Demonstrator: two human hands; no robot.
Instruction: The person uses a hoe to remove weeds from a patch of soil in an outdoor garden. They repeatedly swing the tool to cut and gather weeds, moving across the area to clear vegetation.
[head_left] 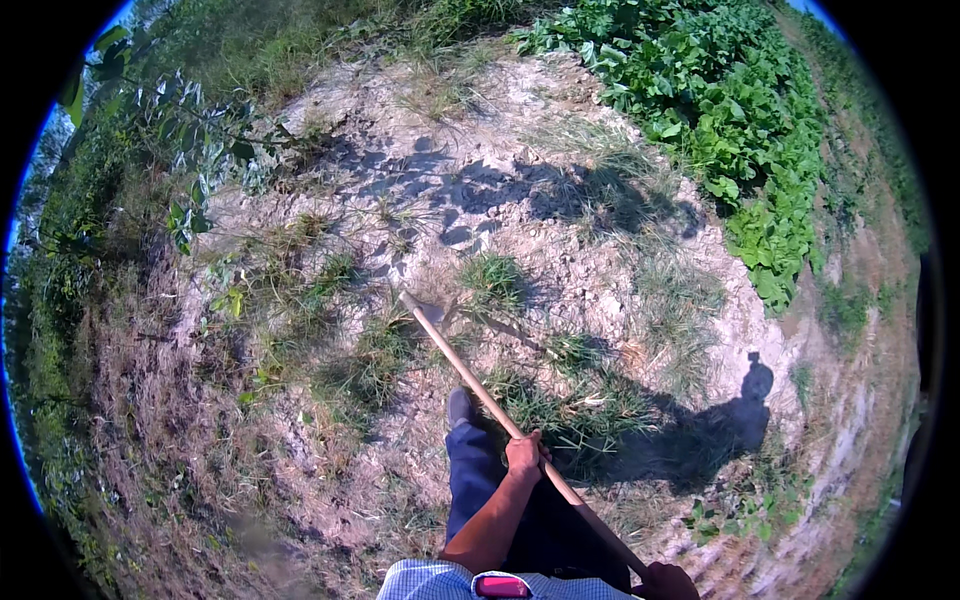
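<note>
I hold a long wooden-handled hoe (465,370) slanting from the lower right up to the middle of the view. My left hand (524,456) is wrapped round the handle about halfway down. Close to its near end, my right hand (667,582) grips the same handle, partly in shade. The grey metal blade (433,312) is at the far end, down by the dry soil; whether it cuts into the ground I cannot tell. Just right of the blade stands a green grass tuft (493,279). A larger clump of grass (590,410) lies right of the handle.
Leafy green crop plants (740,120) grow at the far right. Weeds and bushes (60,330) line the left side, and a leafy branch (200,125) reaches in at upper left. My shoe (460,407) is on the soil left of the handle. My shadow (700,440) falls to the right.
</note>
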